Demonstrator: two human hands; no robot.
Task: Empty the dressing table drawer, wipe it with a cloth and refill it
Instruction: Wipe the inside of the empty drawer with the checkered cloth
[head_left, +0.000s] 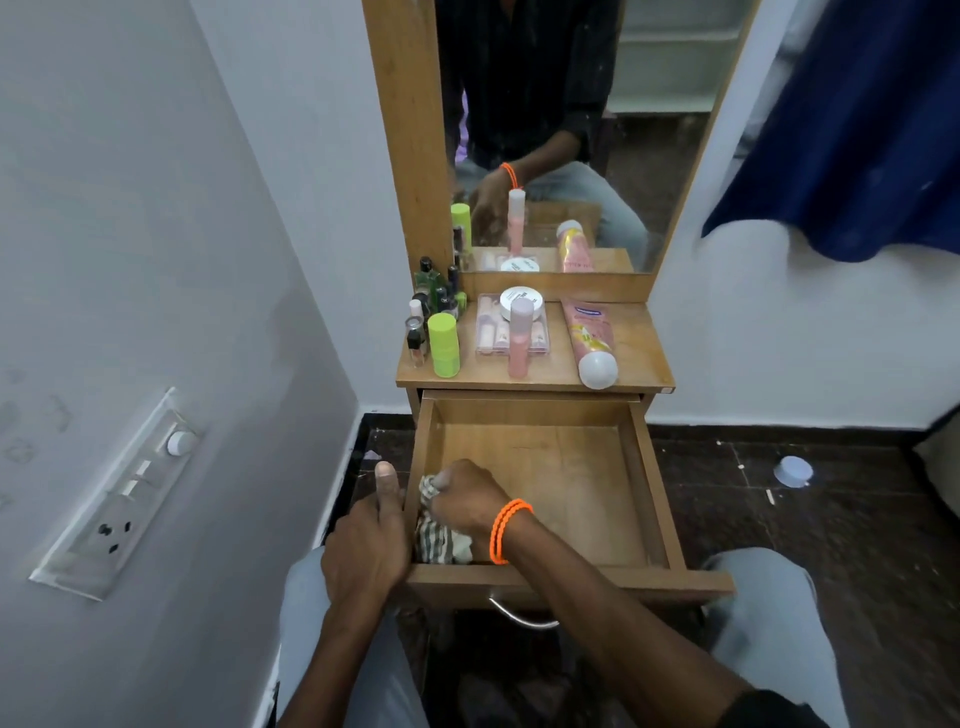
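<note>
The wooden drawer (644, 483) is pulled out from the dressing table (639, 332), and its bottom is bare apart from a checked cloth (439, 543) in the near left corner. My right hand (467, 496), with orange bands at the wrist, is shut on the cloth and presses it against the drawer's left inner wall. My left hand (371, 540) grips the drawer's left front corner from outside, thumb up. On the tabletop stand a green bottle (443, 344), a pink bottle (520, 336), a yellow-pink tube (592, 343), a clear box (491, 332) with a white jar (519, 301), and several small dark bottles (434, 291).
A tall mirror (571, 130) rises behind the tabletop. A white wall with a switch panel (119, 499) is close on the left. A blue cloth (852, 124) hangs at the upper right. A small white cap (793, 470) lies on the dark floor. My knees flank the drawer.
</note>
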